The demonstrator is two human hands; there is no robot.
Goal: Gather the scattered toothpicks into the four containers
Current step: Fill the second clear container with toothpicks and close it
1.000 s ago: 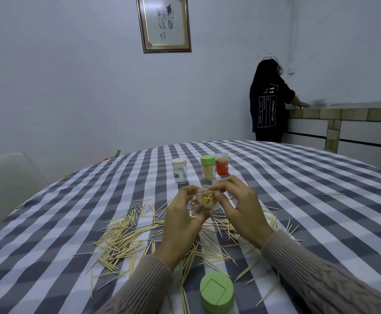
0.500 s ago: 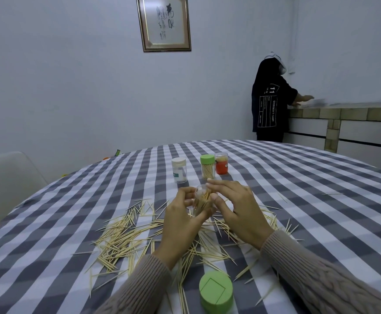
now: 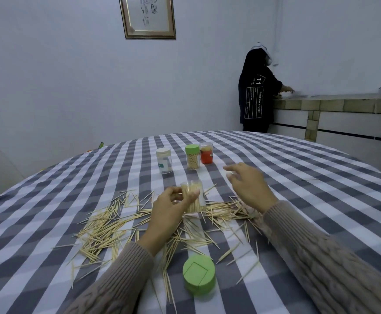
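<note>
A clear plastic cylindrical jar (image 3: 194, 197), packed with thin pale wooden toothpicks, is held upright by the left hand (image 3: 170, 211), its grip curled round the jar's side. The right hand (image 3: 247, 185) is held open and empty just right of the jar, fingers spread. Loose pointed toothpicks (image 3: 107, 230) are scattered around the jar over the grey-and-white checked cloth worktop (image 3: 298, 200). A round green plastic lid (image 3: 199, 277) lies nearer than the jar.

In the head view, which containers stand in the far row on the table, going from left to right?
White-lidded jar → green-lidded jar of toothpicks → orange jar with a clear lid.
</note>
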